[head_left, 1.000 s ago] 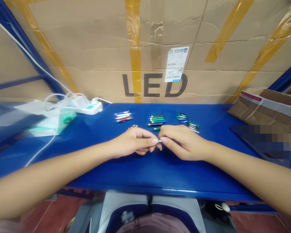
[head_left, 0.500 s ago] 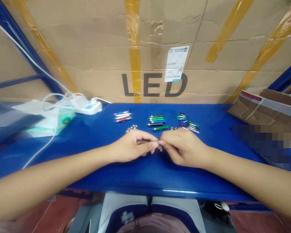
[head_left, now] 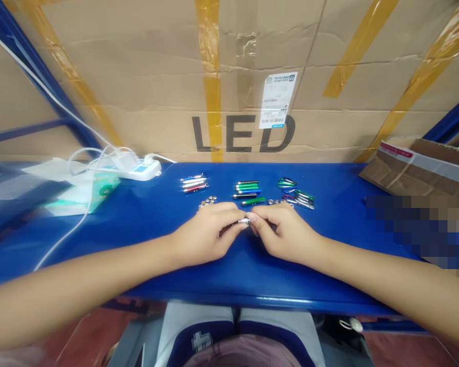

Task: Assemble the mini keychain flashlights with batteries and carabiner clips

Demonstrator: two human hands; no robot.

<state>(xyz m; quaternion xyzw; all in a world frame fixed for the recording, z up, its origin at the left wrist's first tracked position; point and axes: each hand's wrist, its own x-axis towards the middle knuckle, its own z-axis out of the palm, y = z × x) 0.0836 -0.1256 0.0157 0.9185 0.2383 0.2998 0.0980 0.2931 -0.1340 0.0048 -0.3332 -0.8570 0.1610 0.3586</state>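
Observation:
My left hand [head_left: 206, 233] and my right hand [head_left: 281, 232] meet at the middle of the blue table [head_left: 156, 265]. Both are closed in a pinch on a small dark pen-like tube with a silver tip [head_left: 241, 222]. Just beyond my fingers lie a green tube [head_left: 253, 201], a row of green, blue and black tubes [head_left: 247, 188], a row of silver and red tubes [head_left: 194, 183], several small round silver cells [head_left: 207, 202] and a heap of coloured clips [head_left: 296, 193].
A white power strip [head_left: 137, 167] with cables and a teal packet [head_left: 87, 191] sit at the back left. A large cardboard box marked LED [head_left: 245, 76] stands behind the table. An open cardboard box [head_left: 416, 168] is at the right.
My hands have slid slightly nearer to me and lower. The silver-tipped tube now shows between my fingertips, and the green tube behind them is uncovered.

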